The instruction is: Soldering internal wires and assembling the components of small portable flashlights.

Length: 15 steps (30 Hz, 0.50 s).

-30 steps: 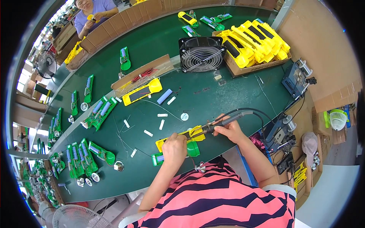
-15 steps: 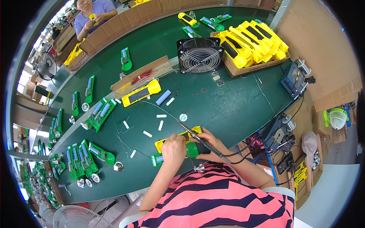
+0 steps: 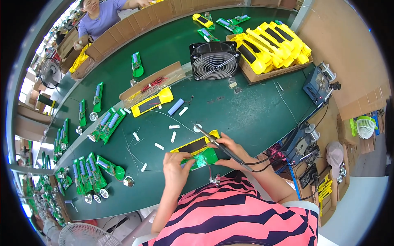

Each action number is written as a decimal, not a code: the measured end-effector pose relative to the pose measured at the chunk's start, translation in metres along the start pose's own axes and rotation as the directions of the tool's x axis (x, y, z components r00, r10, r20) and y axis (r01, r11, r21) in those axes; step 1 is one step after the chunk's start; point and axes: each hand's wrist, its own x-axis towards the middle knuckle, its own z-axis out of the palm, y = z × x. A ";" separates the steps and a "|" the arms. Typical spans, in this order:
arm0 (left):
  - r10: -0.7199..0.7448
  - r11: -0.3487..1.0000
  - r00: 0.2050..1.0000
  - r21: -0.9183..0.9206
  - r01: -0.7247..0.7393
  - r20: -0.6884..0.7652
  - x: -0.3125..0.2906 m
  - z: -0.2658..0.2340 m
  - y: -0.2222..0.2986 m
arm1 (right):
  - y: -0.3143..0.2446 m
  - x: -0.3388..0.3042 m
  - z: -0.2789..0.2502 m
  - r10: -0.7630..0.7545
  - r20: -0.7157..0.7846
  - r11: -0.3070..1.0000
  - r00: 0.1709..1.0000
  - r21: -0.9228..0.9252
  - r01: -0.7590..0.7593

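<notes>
My left hand pinches the left end of a green plastic flashlight housing, near its circuit board. A soldering iron is gripped in my right hand, its tip pointing up and left, away from the housing. My right thumb and lower fingers rest against the housing's wide end. Just behind it lies a yellow flashlight shell with a dark panel. A silver reflector cup hangs by a red wire at the near side. The housing's left end is hidden by my left fingers.
A small fan stands at the back beside a carton of yellow shells. Soldering stations line the right. Green housings with batteries lie left. A loose blue battery and white strips dot the table.
My left hand has shifted left and down, uncovering the green housing's board. The iron's tip has moved up and right off the work. Across the table, a person stretches an arm to the right.
</notes>
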 end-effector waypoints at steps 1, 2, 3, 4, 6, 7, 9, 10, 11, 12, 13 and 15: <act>0.004 0.999 0.999 -0.050 -0.006 -0.036 -0.002 0.006 0.000 | 0.000 0.002 -0.003 0.000 -0.005 1.000 1.000 0.002 0.000; 0.008 0.995 0.997 -0.101 -0.015 -0.072 -0.004 0.012 0.001 | 0.010 0.003 -0.003 -0.053 -0.012 0.995 0.999 -0.084 0.052; -0.064 0.990 0.995 -0.131 0.054 -0.074 -0.007 0.016 0.004 | 0.007 0.005 -0.005 -0.053 -0.010 0.995 0.999 -0.083 0.052; -0.035 0.989 0.995 -0.149 0.020 -0.097 -0.008 0.021 0.005 | 0.001 0.009 -0.008 0.022 0.000 0.997 1.000 -0.068 -0.022; 0.127 0.988 0.981 -0.069 -0.139 -0.146 -0.010 0.028 0.001 | -0.004 0.011 -0.012 0.098 0.014 0.993 0.995 -0.064 -0.097; 0.127 0.988 0.981 -0.070 -0.138 -0.146 -0.011 0.028 0.002 | -0.003 0.009 -0.012 0.099 0.015 0.993 0.995 -0.065 -0.098; 0.214 0.977 0.971 0.025 -0.213 -0.103 -0.013 0.028 0.004 | 0.000 0.003 -0.009 0.042 -0.067 0.999 0.997 -0.030 -0.044; 0.234 0.972 0.968 0.045 -0.231 -0.090 -0.013 0.027 0.004 | -0.002 -0.001 -0.009 0.044 -0.064 0.999 0.997 -0.030 -0.046; 0.231 0.973 0.969 0.045 -0.228 -0.091 -0.014 0.026 0.003 | -0.004 -0.006 -0.009 -0.040 -0.149 0.999 0.988 -0.027 0.036; 0.210 0.977 0.974 0.042 -0.207 -0.080 -0.014 0.026 0.003 | -0.008 -0.010 -0.008 -0.121 -0.233 0.993 0.965 -0.030 0.117; 0.187 0.982 0.980 0.042 -0.185 -0.070 -0.015 0.025 0.001 | -0.018 -0.012 -0.008 -0.160 -0.309 0.987 0.937 -0.049 0.152; 0.149 0.989 0.985 0.006 -0.149 -0.092 -0.017 0.026 -0.001 | -0.017 -0.027 -0.001 -0.191 -0.380 0.978 0.905 -0.155 0.142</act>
